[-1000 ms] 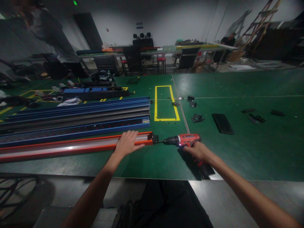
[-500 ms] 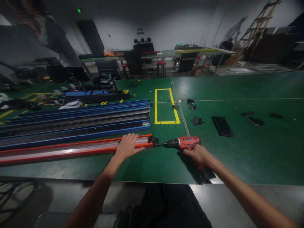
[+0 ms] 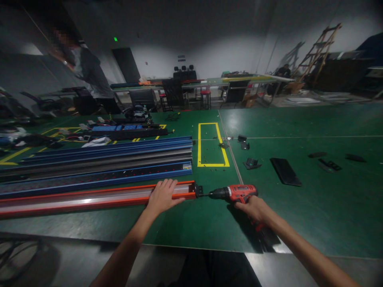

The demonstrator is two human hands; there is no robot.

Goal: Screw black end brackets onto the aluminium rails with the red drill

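Note:
My left hand is wrapped over a long orange-red channel rail near its right end, thumb along the near side. A black end cap sits at that end of the rail. In my right hand is a red and black cordless drill, held level by its handle. The drill points left and its thin bit meets the end cap; whether it is seated in a screw is too small to tell. My palm and fingers hide part of the drill's handle.
Blue and black rails lie behind the orange-red one. Small black parts and a flat black slab rest on the green table, right of a yellow taped rectangle. A person stands at the far left.
The head view has tipped upward, so the table and hands appear lower in the picture. My left hand, the rail and the drill keep the same positions relative to each other.

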